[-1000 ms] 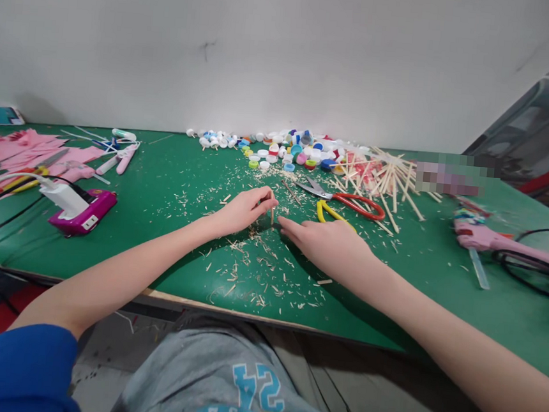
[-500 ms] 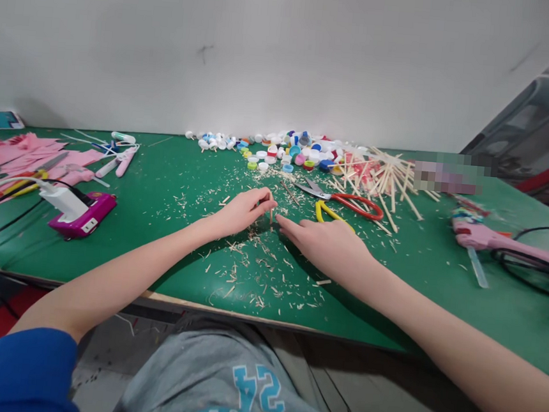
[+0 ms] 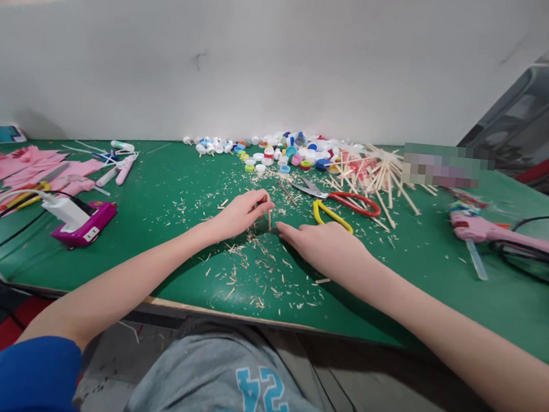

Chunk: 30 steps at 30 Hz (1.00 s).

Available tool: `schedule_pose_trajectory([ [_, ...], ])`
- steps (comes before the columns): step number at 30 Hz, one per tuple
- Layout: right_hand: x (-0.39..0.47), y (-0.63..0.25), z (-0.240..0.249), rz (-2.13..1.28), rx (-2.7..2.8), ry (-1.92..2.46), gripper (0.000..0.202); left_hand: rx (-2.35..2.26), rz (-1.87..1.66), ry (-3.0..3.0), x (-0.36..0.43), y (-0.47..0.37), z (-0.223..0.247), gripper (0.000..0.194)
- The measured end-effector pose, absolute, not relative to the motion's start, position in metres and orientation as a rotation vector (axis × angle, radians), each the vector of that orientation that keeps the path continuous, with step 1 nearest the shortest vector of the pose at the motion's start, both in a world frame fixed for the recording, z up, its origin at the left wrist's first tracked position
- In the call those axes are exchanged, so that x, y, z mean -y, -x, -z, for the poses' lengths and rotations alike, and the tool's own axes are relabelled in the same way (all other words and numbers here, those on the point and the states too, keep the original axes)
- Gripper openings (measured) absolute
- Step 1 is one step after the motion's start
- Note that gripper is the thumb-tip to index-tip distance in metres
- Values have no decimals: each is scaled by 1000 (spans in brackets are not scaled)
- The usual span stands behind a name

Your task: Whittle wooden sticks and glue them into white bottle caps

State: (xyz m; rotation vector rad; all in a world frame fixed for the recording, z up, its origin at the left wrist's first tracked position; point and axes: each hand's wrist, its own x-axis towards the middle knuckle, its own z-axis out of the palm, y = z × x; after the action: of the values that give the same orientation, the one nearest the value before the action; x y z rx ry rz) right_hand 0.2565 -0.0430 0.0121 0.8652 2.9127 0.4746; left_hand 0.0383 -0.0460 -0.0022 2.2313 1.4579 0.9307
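Note:
In the head view, my left hand [image 3: 246, 212] pinches a short thin wooden stick [image 3: 269, 220] between its fingertips, the stick pointing down toward the green table. My right hand [image 3: 331, 246] rests low over the table just to the right, its forefinger stretched toward the stick with a small gap between. The underside of that hand is hidden. Pale wood shavings [image 3: 267, 289] lie scattered around and below both hands. Scissors [image 3: 346, 203] with one red and one yellow handle lie open just beyond my right hand.
Behind the scissors is a pile of wooden sticks [image 3: 390, 177], beside many coloured bottle caps [image 3: 291, 153] along the white partition [image 3: 268, 58]. A pink glue gun [image 3: 507, 236] lies right. Pink paper [image 3: 28, 165] and a magenta power adapter [image 3: 85, 225] with cables are left.
The left fingertips have shifted slightly, and more of the stick shows below them. My right hand stays nearly in place. The camera view has tilted a little.

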Motion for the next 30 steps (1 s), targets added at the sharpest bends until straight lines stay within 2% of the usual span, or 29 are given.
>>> schedule_pose_trajectory([
  [6,40,-258,-14,-595,-2894,-909,49,-1453,-936,-2207,46,-39,3,22],
  [11,42,-255,-13,-505,-2886,-866,40,-1459,-947,-2163,45,-39,3,22],
  [20,42,-257,-13,-588,-2898,-906,46,-1466,-972,-2142,47,-41,3,22],
  [30,39,-256,-16,-532,-2877,-836,39,-1479,-981,-2127,46,-42,4,23],
])
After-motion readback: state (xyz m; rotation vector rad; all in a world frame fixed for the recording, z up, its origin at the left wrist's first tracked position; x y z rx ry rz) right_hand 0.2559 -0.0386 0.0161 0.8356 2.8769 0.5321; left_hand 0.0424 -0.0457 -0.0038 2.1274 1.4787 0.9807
